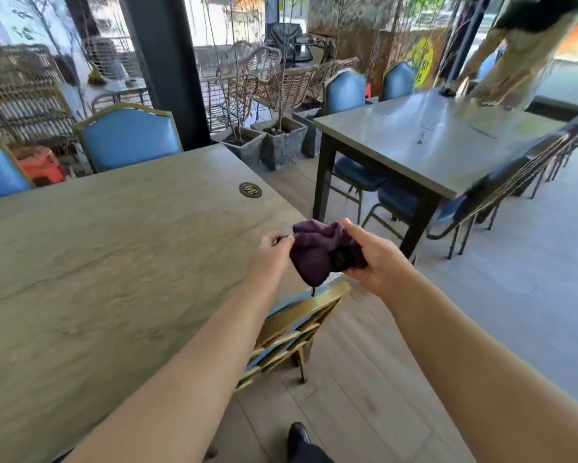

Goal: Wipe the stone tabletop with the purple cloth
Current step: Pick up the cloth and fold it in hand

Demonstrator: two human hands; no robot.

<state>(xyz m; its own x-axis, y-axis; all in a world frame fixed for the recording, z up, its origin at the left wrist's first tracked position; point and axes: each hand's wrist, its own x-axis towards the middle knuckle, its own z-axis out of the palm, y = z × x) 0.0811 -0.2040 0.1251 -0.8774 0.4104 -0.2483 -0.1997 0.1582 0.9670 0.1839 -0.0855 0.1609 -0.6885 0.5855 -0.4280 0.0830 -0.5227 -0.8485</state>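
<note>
Both hands, left (270, 253) and right (371, 259), bunch the purple cloth (321, 252) above the tabletop (114, 245) edge; wiping hasn't begun.

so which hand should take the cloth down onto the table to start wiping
Probably the left hand: it pinches the purple cloth directly above the stone tabletop. The right hand grips the bunched cloth out past the table's edge.

The cloth (324, 253) is dark purple, the tabletop (114, 262) grey-beige with streaky grain, the chairs (130, 138) blue with gold frames, the stool (42, 167) red.
</note>
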